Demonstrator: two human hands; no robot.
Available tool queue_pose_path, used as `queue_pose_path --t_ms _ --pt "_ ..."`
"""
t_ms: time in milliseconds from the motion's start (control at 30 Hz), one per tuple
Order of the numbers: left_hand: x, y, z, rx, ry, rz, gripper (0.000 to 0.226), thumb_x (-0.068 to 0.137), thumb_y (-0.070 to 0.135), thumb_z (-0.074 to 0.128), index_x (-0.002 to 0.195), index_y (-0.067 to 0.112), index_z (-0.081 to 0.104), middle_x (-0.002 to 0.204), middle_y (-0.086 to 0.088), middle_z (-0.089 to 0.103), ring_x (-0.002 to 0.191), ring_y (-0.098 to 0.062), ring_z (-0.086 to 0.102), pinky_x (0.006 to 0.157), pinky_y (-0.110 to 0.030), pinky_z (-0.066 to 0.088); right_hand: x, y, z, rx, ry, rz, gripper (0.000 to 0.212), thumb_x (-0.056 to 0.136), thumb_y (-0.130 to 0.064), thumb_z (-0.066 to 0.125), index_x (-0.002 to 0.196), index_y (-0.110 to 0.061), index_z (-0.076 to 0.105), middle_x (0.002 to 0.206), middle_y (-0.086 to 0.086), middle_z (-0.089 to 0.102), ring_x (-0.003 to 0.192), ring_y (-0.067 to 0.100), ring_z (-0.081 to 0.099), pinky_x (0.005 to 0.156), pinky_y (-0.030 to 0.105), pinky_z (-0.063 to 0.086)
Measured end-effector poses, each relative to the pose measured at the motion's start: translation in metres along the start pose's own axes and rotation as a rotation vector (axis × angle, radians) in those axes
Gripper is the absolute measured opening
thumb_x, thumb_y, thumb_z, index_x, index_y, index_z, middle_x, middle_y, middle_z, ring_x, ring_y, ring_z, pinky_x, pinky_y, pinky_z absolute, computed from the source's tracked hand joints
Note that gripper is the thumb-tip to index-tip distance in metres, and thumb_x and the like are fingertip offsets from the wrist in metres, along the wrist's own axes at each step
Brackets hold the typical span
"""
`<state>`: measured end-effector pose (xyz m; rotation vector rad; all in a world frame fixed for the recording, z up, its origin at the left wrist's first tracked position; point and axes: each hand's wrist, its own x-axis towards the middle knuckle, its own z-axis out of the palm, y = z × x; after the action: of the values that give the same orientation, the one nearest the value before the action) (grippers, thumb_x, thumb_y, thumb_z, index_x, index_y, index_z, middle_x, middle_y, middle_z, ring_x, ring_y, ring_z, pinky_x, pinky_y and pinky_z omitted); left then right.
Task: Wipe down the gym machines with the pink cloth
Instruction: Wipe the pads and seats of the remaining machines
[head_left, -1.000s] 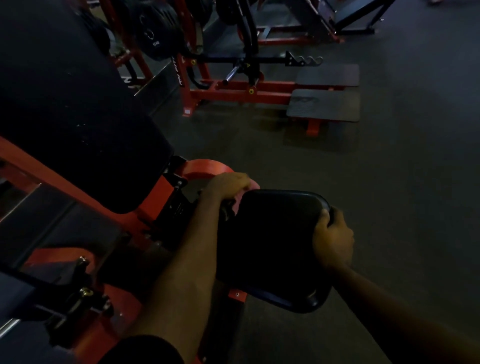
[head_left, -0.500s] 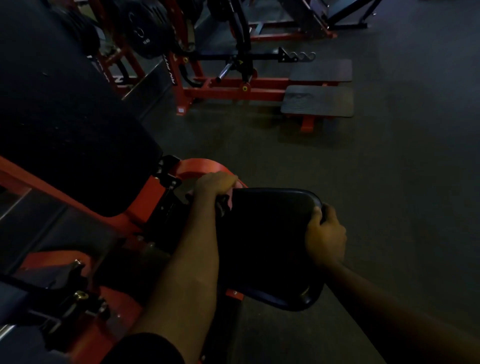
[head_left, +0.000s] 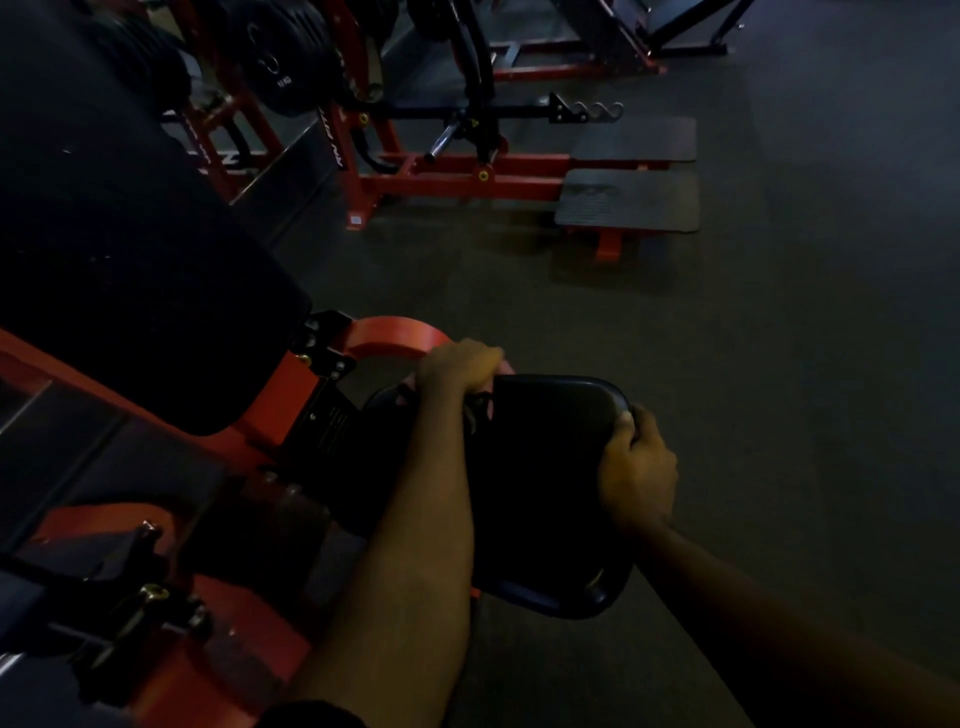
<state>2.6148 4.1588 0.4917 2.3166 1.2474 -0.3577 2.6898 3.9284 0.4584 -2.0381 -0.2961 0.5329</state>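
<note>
At seat pad (head_left: 545, 467) far edge: cloth contact.
Left grip (head_left: 457, 369) clenches bunched pink cloth (head_left: 487, 388), its axis unreadable; right grip (head_left: 636, 467) grasps seat pad's right rim.

Two hands (head_left: 457, 366) (head_left: 636, 467), one pink cloth (head_left: 505, 370), one seat (head_left: 545, 478)

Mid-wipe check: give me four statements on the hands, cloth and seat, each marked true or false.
1. The left hand grips the pink cloth at the black padded seat. True.
2. The right hand rests flat on the grey floor. False: it grips the seat's right edge.
3. Two dark rectangular footplates sit on the red-framed machine ahead. True.
4. The cloth is draped over those footplates. False: it is under the left hand.
</note>
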Motion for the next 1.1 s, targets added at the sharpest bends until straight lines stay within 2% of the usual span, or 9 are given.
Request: queue_pose_path --t_ms 100,200,267,367,567,667,800,900,1100 --pt "-0.017 0.023 0.004 0.074 -0.095 0.248 0.039 0.093 0.031 0.062 0.13 0.043 0.061 0.125 0.003 0.062 0.109 -0.016 0.06 0.095 -0.039 0.05 -0.001 -0.001 -0.001 -0.005 -0.007 0.004 0.042 0.107 -0.046 0.033 0.141 -0.03 0.05 0.12 0.007 0.068 0.108 0.03 0.065 0.094 0.051 0.055" --pt "-0.01 0.003 -0.008 -0.082 -0.16 0.254 0.029 0.095 0.03 0.065 0.123 0.029 0.07 0.091 0.007 0.068 0.077 -0.012 0.063 0.071 -0.029 0.054 0.001 -0.001 -0.001 0.01 0.001 -0.005 0.041 0.107 -0.047 0.032 0.141 -0.031 0.05 0.122 0.007 0.068 0.111 0.031 0.065 0.096 0.053 0.054" --pt "0.0 -0.005 -0.016 0.089 -0.13 0.185 0.026 0.102 0.031 0.05 0.106 0.029 0.076 0.083 0.008 0.066 0.074 -0.012 0.061 0.062 -0.025 0.047 0.001 0.001 -0.001 0.008 0.009 -0.006 0.041 0.107 -0.046 0.032 0.141 -0.031 0.05 0.122 0.007 0.067 0.111 0.031 0.064 0.096 0.052 0.053" --pt "0.008 0.004 -0.004 0.044 0.008 -0.045 0.044 0.1 0.039 0.036 0.084 0.03 0.076 0.084 0.0 0.067 0.083 -0.021 0.063 0.082 -0.03 0.051 0.001 0.002 -0.001 0.013 0.012 -0.007 0.042 0.108 -0.045 0.032 0.143 -0.03 0.05 0.122 0.005 0.068 0.108 0.028 0.065 0.093 0.046 0.054" --pt "-0.001 0.048 0.018 0.226 -0.063 0.286 0.044 0.076 0.054 0.047 0.116 0.05 0.064 0.115 0.007 0.062 0.104 -0.019 0.061 0.093 -0.041 0.05 0.003 0.002 -0.001 0.008 0.012 0.001 0.04 0.108 -0.043 0.032 0.14 -0.03 0.051 0.12 0.007 0.068 0.105 0.027 0.065 0.091 0.046 0.055" --pt "0.002 0.019 0.01 0.097 -0.135 0.36 0.021 0.089 0.055 0.055 0.109 0.055 0.063 0.108 0.013 0.066 0.097 -0.014 0.067 0.088 -0.036 0.052 0.001 0.003 -0.001 0.015 0.015 -0.005 0.04 0.108 -0.043 0.032 0.14 -0.03 0.052 0.122 0.007 0.067 0.105 0.026 0.064 0.089 0.042 0.053" --pt "0.017 -0.003 -0.006 -0.035 -0.178 0.132 0.035 0.103 0.033 0.039 0.111 0.034 0.073 0.101 0.001 0.071 0.097 -0.018 0.065 0.087 -0.032 0.046 0.004 0.005 -0.002 0.019 -0.001 -0.003 0.043 0.109 -0.043 0.031 0.145 -0.029 0.049 0.119 0.004 0.067 0.1 0.019 0.063 0.081 0.035 0.05" --pt "0.015 0.019 0.007 0.056 0.054 -0.035 0.042 0.09 0.044 0.038 0.106 0.035 0.076 0.103 0.002 0.069 0.099 -0.026 0.065 0.086 -0.034 0.049 0.006 0.007 0.0 0.017 0.005 0.009 0.045 0.108 -0.046 0.029 0.147 -0.031 0.047 0.118 0.004 0.067 0.104 0.022 0.065 0.089 0.043 0.055" --pt "0.008 0.077 0.054 0.245 0.065 0.213 0.088 0.054 0.06 0.011 0.126 0.041 0.058 0.126 -0.001 0.057 0.114 -0.028 0.055 0.089 -0.049 0.041 0.005 0.009 0.006 0.094 0.068 0.016 0.044 0.109 -0.045 0.03 0.138 -0.028 0.057 0.117 0.003 0.068 0.106 0.022 0.065 0.091 0.039 0.053"
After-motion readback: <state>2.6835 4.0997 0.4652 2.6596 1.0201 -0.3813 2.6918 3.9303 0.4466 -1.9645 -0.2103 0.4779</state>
